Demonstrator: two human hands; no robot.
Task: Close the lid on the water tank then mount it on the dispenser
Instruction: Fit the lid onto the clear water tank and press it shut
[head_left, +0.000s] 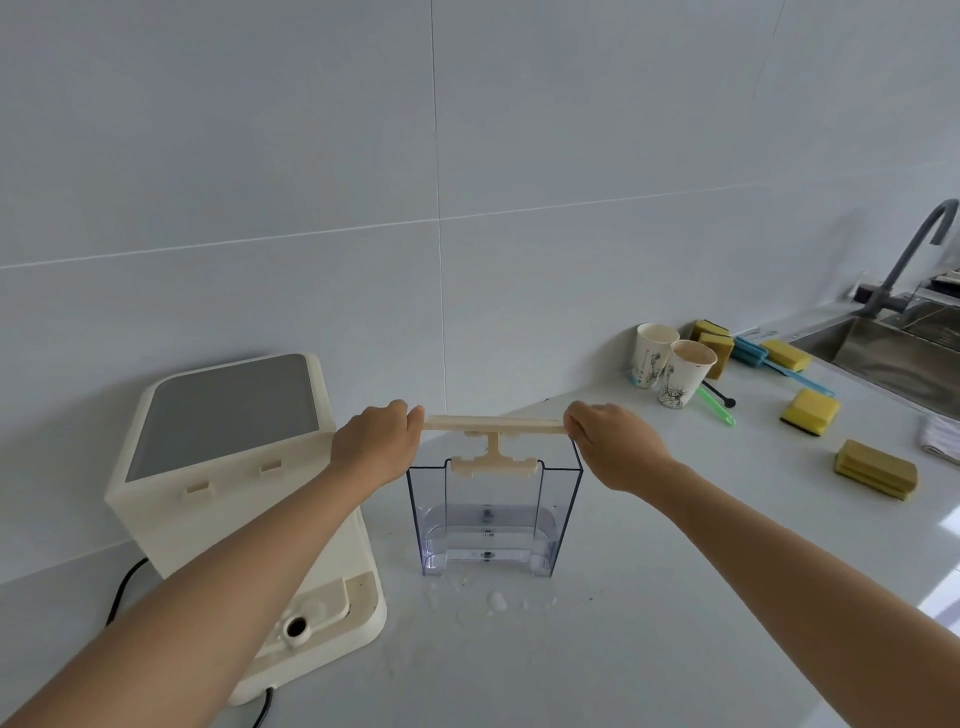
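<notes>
A clear plastic water tank (493, 519) stands upright on the white counter with a little water in its bottom. A cream lid (493, 425) is held level just above the tank's open top, its hinge bracket hanging down to the tank's near rim. My left hand (376, 441) grips the lid's left end. My right hand (613, 441) grips its right end. The cream dispenser (228, 467) sits left of the tank, and its bare base shows a round water port (296, 627).
Water drops (493, 597) lie on the counter in front of the tank. Two paper cups (670, 369), several yellow sponges (810, 410), a green tool and a blue brush lie at the right. A sink (893, 353) with a grey tap is far right. A black cable runs beside the dispenser.
</notes>
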